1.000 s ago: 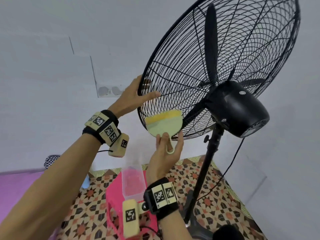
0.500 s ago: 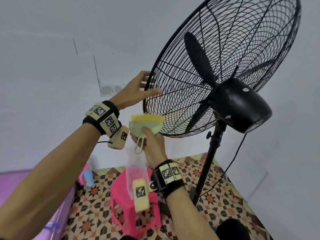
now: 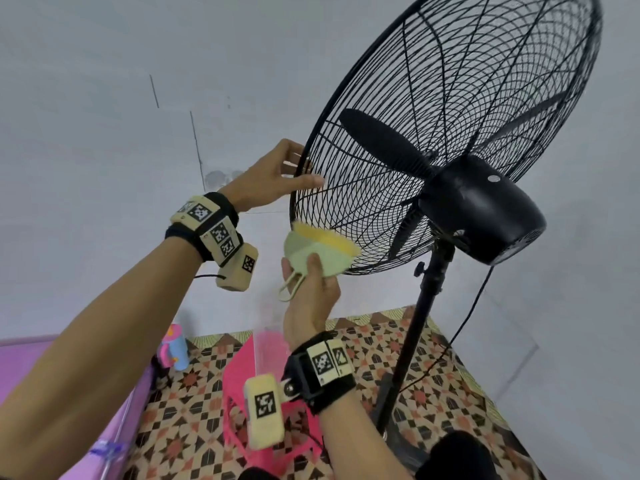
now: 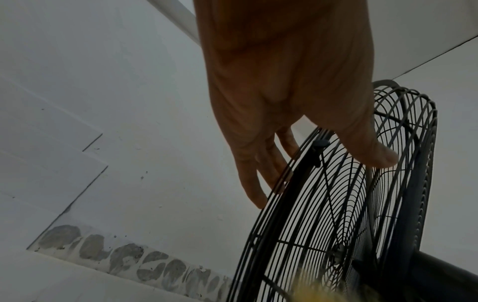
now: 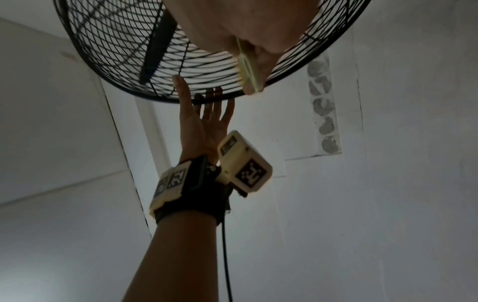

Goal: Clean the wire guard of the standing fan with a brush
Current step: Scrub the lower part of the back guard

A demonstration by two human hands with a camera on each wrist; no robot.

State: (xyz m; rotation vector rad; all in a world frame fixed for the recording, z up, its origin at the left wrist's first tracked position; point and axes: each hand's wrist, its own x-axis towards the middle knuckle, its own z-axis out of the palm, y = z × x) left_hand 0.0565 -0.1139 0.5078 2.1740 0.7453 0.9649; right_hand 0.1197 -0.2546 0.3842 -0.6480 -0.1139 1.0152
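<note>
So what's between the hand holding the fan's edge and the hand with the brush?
In the head view, only the wire guard's lower-left rim and bare wall separate the left hand from the right hand gripping the brush.

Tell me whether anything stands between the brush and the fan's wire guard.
Nothing visible does. The brush in the right hand has its yellow bristles at the lower edge of the wire guard; the left hand touches the rim higher up, clear of it.

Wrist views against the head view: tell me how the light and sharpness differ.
Head view: bright, even light, wire guard sharp, straight lines bowed by the wide lens. Left wrist view: dim, left hand backlit and dark, brush a yellow blur at the bottom edge. Right wrist view: dim too, right hand near and soft against the pale wall.
</note>
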